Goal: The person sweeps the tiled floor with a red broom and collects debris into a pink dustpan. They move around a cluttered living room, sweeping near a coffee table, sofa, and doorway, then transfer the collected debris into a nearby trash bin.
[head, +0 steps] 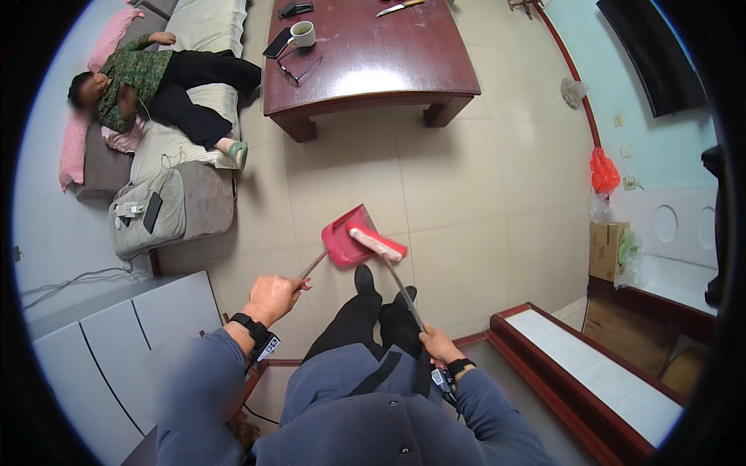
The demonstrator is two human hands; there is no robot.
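My left hand is closed around the handle of a pinkish-red dustpan, whose pan rests on the tiled floor in front of my feet. In my right hand is the long metal handle of a broom. The red and white broom head lies across the right part of the pan and reaches past its edge. Whether the bristles touch the floor cannot be told. Both handles slant up from the floor towards my body. Any debris in the pan cannot be made out.
Ahead stands a dark red wooden table with a mug, eyeglasses, a phone and a knife. A person lies on the sofa at the left. A cardboard box and a wood-framed partition are at the right.
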